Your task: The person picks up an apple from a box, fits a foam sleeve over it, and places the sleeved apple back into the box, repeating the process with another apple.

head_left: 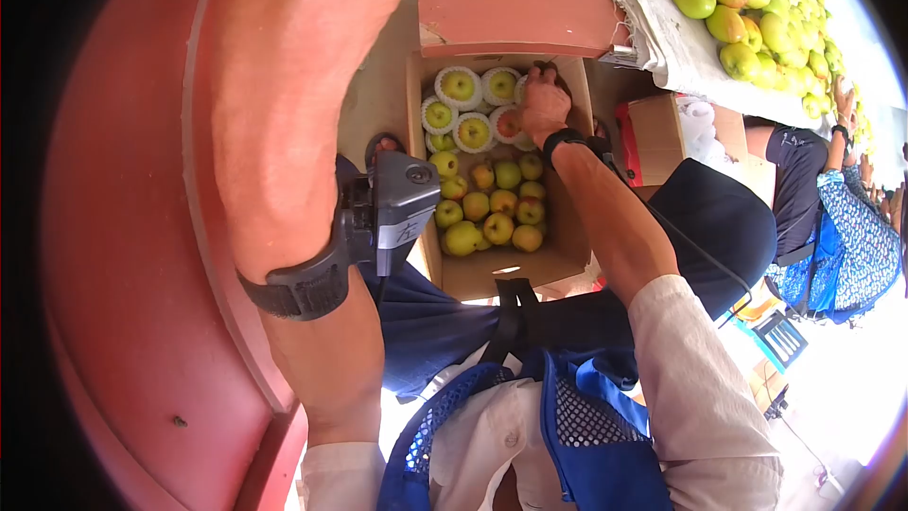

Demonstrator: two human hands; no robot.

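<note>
The right hand (pixel 547 106) curls in the box's (pixel 558 260) far right corner, by netted apples (pixel 474 132); can't tell what it pinches. Loose apples (pixel 462 238) have room on their right.

left arm (pixel 279 114): close to camera, running past top edge | right arm (pixel 615 213): reaching forward, forearm bare | right grip (pixel 546 102): back of hand up, fingers bent

Shirt (pixel 705 388): beige, buttoned. Vest (pixel 605 435): blue, mesh panels. Pants (pixel 435 331): navy. Left forearm unit (pixel 405 199): dark gray box, screw, pale label with one character, black strap (pixel 298 289). Right wrist: black band (pixel 565 139).
</note>
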